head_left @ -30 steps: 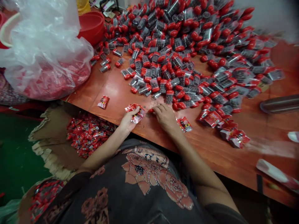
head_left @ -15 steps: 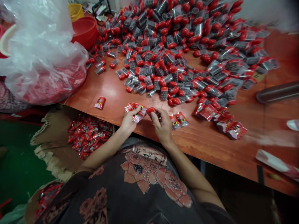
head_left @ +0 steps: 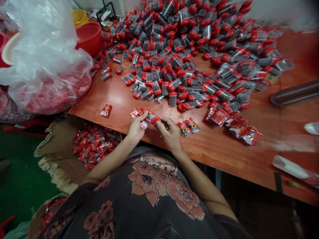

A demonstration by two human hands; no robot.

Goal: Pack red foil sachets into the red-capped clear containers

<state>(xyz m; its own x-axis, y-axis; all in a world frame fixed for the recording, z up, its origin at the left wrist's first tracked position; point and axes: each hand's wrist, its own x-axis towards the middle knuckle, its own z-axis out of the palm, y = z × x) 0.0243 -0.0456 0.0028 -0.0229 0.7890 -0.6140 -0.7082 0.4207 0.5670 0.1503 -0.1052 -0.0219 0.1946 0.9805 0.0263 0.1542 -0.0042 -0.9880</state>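
Hundreds of capped tubes (head_left: 171,43) remain at 12 o'clock; sachets (head_left: 142,114) gripped in left hand (head_left: 136,128), one tube (head_left: 156,121) pinched in right hand (head_left: 171,135).

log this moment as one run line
left hand: red foil sachets | right hand: red-capped tube | beside: heap of capped tubes on reddish wooden table

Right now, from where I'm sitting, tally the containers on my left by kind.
Clear plastic bag: 1
Red basins: 2, one partly hidden behind the bag
Yellow basket: 1
Cardboard boxes: 2, the lower one only partly in view
Total: 6
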